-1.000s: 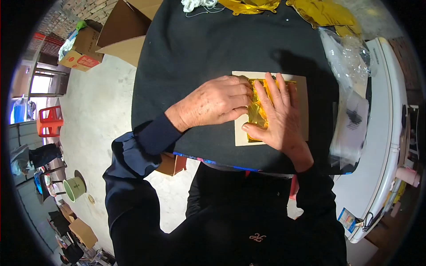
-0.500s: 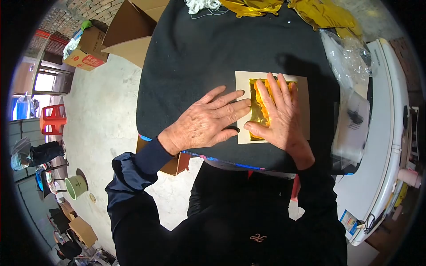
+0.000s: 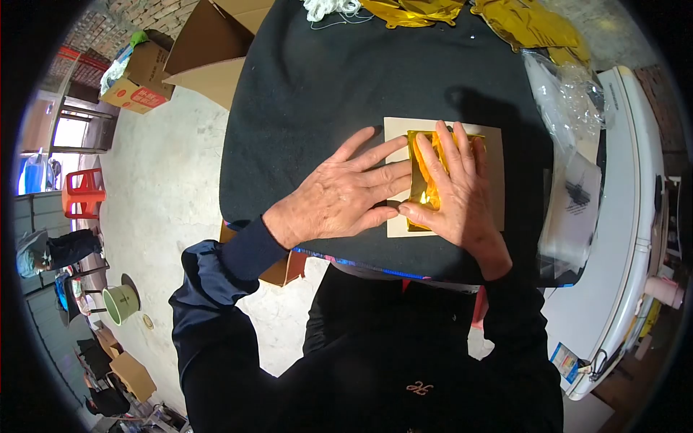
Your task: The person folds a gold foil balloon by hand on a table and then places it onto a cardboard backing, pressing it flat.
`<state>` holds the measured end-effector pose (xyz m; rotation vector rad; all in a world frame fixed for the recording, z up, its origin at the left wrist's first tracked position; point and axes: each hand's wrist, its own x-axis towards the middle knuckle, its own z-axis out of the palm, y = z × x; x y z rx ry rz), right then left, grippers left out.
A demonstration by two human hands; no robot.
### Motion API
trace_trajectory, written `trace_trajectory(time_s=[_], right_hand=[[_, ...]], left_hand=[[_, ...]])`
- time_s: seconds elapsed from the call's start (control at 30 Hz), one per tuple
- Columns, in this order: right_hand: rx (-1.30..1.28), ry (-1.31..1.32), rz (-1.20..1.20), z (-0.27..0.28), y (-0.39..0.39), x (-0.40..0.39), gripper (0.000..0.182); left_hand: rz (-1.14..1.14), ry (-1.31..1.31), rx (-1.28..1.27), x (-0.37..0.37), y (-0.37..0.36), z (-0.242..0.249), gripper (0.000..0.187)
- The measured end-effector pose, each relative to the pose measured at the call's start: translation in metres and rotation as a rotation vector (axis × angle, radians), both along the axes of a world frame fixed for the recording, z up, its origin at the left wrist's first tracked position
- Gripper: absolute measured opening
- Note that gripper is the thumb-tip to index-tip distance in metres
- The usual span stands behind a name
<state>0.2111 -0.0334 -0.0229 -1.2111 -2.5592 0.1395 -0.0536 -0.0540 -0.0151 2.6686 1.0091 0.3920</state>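
Observation:
A folded piece of shiny gold foil lies on a cream-coloured card on the black-covered table. Flat on top of the foil rests my right hand, its fingers stretched out and the thumb to the left. My left hand is spread beside it, with fingertips at the left edge of the foil and over the card. Its thumb tip is close to my right thumb. Part of the foil is hidden under my right hand.
More gold foil pieces and white string lie at the table's far edge. Clear plastic bags are along the right side, beside a white appliance. Cardboard boxes, a red stool and a green bucket stand left.
My left hand has shifted slightly right and up, with its fingers reaching further toward the foil. My right hand stays almost where it was on the foil.

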Motion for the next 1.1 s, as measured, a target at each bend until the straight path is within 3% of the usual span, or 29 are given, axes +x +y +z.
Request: trace_trajectory(time_s=[0.33, 0.73, 0.97, 1.1], right_hand=[[-0.012, 0.015, -0.001, -0.001, -0.001, 0.001, 0.110], [-0.033, -0.070, -0.047, -0.008, 0.001, -0.001, 0.116], [-0.084, -0.109, -0.062, -0.004, 0.001, -0.005, 0.115], [-0.039, -0.094, -0.069, -0.007, 0.002, -0.006, 0.115]], left_hand=[[0.147, -0.193, 0.077, 0.019, -0.007, 0.002, 0.049], [0.748, -0.422, 0.009, 0.088, -0.029, -0.018, 0.028], [0.806, -0.386, -0.008, 0.096, -0.031, -0.015, 0.027], [0.724, -0.351, 0.051, 0.093, -0.035, -0.016, 0.029]])
